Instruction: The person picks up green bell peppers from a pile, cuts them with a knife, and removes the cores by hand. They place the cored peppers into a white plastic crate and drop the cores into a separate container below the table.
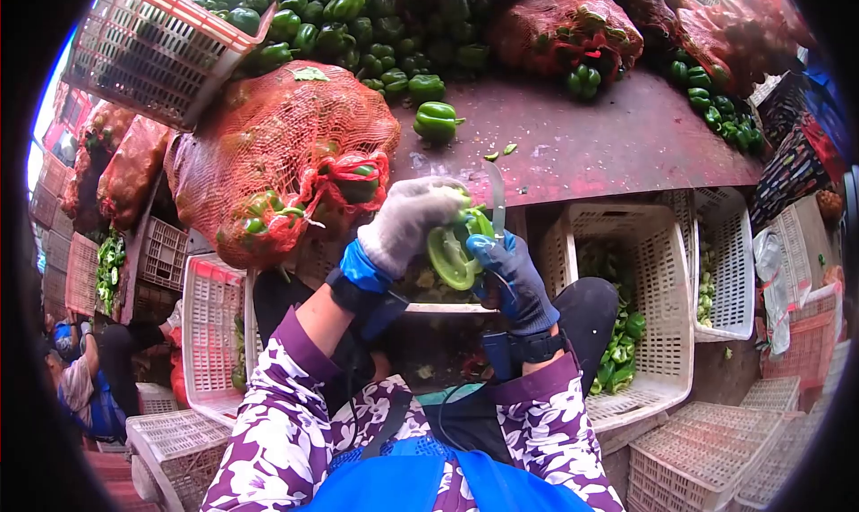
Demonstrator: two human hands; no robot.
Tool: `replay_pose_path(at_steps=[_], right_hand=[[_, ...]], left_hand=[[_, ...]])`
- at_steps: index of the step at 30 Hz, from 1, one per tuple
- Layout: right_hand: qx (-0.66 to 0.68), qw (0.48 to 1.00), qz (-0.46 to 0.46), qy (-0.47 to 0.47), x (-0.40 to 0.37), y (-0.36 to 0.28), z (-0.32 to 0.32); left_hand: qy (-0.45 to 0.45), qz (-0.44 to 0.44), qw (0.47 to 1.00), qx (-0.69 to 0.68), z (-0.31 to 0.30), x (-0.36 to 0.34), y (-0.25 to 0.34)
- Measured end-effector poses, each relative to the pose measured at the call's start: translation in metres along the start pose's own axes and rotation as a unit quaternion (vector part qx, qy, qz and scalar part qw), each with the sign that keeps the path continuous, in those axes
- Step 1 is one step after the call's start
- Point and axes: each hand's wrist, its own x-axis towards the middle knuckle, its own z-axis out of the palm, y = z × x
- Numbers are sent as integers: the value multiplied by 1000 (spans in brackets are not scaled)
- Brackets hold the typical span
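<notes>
A cut green bell pepper (455,254) is gripped in the gloved left hand (416,221), over a crate's near rim; a knife (497,190) is clasped in the right (517,275). Bare red tabletop (573,145) spreads toward one o'clock.

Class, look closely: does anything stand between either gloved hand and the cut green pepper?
Nothing visible, apart from the gloves themselves. The left hand holds the cut green pepper; the right hand is right beside it, holding the knife.
</notes>
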Motion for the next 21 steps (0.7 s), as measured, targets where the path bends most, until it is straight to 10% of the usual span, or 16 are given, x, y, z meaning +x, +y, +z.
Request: replay_pose_path(at_steps=[7, 8, 13, 17, 21], right_hand=[[127, 981, -140, -38, 4, 6, -17], [188, 960, -194, -73, 3, 6, -24], [522, 690, -332, -377, -1, -26, -58], [555, 745, -292, -230, 4, -24, -68], [256, 950, -165, 72, 9, -13, -69]], left_hand=[[122, 141, 982, 3, -17, 11, -45], [118, 24, 981, -151, -13, 3, -33], [95, 78, 954, 272, -21, 30, -54], [185, 170, 781, 572, -28, 95, -28], [248, 103, 685, 677, -41, 172, -22]])
